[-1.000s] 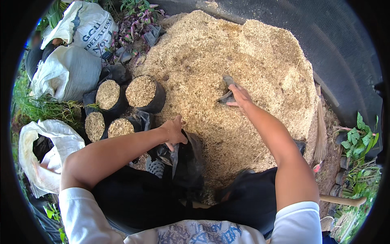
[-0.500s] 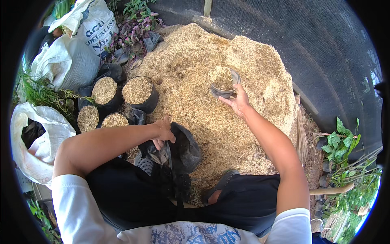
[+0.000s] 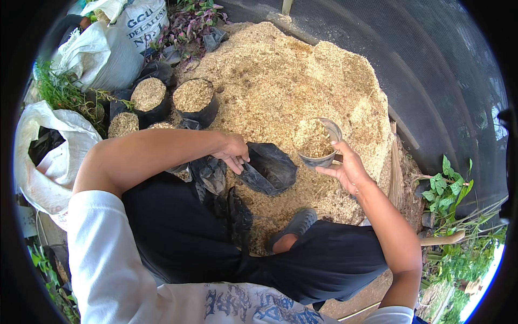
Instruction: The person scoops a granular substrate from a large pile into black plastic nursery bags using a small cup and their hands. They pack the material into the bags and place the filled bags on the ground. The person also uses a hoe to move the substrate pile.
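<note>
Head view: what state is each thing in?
Bowl: holds tan shavings, gripped by the right hand.
Black bag: mouth open, gripped at the rim by the left hand.
Standing bags: topped with shavings.
Shavings pile: loose, heaped.
Nearest white sack: open, dark plastic inside.

White sack [image 3: 142, 22] and shirt [image 3: 183, 302] bear blue lettering [image 3: 144, 39].

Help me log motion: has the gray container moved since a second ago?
Yes, toward the picture's lower edge: a second ago the gray container was about level with the filled black bag nearest the pile; now it sits clearly lower.
</note>
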### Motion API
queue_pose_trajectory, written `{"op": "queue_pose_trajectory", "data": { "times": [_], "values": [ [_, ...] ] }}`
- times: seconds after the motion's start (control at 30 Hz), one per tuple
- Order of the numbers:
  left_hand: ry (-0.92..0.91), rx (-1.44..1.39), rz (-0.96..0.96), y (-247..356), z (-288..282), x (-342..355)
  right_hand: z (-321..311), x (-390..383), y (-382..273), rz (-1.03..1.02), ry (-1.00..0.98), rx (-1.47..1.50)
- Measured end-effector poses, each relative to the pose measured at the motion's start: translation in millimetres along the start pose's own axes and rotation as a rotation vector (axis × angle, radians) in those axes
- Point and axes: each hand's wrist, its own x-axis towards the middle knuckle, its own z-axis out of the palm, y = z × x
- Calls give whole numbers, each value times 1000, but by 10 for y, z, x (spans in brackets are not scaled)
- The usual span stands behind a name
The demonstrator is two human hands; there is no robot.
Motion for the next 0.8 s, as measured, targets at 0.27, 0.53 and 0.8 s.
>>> {"op": "queue_pose_trajectory", "data": {
  "times": [0.27,0.53,0.8],
  "values": [
    [-13,-75,5,-115,44,35,228,228,330,-318,104,-859],
    [4,-129,22,-75,-114,64,514,266,505,-671,-102,-1194],
    [1,-133,0,-74,-69,-12,529,345,478,-743,-150,-1219]
  ]
}}
